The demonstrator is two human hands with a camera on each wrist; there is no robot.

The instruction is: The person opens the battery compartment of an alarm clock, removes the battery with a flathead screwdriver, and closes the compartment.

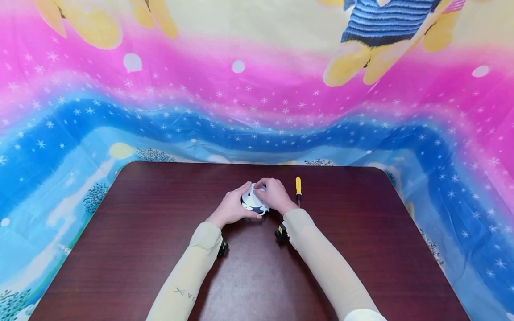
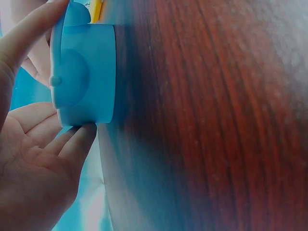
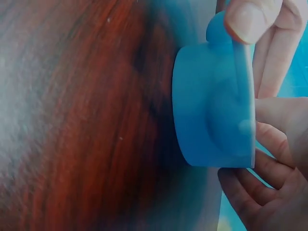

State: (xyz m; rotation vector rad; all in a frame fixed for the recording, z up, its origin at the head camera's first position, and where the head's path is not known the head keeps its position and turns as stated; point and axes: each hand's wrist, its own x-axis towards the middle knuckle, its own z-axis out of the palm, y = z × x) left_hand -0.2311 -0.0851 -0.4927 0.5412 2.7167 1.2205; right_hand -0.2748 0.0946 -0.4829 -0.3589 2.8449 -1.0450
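Observation:
A round white case (image 1: 250, 196) with dark spots lies on the table between both hands. In the wrist views the case (image 2: 91, 72) looks bluish, with a raised rim and rounded bumps on its side. The left hand (image 1: 232, 207) grips it, thumb over the near rim and fingertips against the opposite side. From the right, the other hand (image 1: 277, 195) bends over its upper face. Its thumb touches the face and its fingers reach the side of the case (image 3: 207, 106) in the right wrist view. Anything tiny between its fingertips is hidden.
A screwdriver (image 1: 298, 187) with a yellow and black handle lies just right of the right hand. Both forearms rest over the dark reddish wooden table (image 1: 140, 249). A patterned pink and blue cloth (image 1: 225, 120) hangs behind and around the table edges.

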